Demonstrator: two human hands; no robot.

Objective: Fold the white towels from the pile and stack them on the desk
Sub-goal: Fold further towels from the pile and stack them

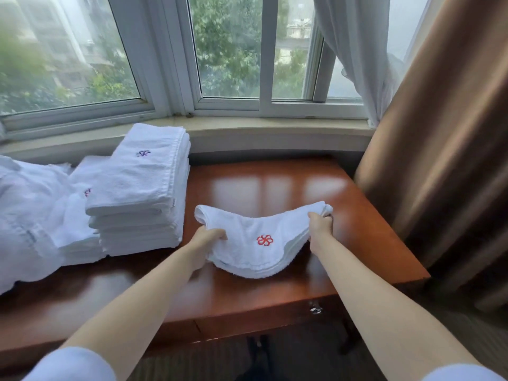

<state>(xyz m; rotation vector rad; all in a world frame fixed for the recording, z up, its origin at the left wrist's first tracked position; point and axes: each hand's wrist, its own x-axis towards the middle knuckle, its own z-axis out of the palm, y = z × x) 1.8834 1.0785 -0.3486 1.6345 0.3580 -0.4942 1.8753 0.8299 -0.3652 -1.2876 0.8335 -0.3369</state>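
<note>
White folded towel (257, 243) sags between us above the desk (357, 229), its long axis left to right; our left hand (207, 237) and right hand (320, 222) grip its ends. The stack (143, 188) lies left, nearer our left hand.

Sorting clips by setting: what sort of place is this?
Probably a hotel room: a stack of white towels with embroidered logos, a glossy wooden desk under a bay window, and heavy brown curtains.

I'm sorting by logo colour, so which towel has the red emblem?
The folded towel held in both hands, sagging over the desk; the stack's top towel bears a purple emblem instead.
</note>
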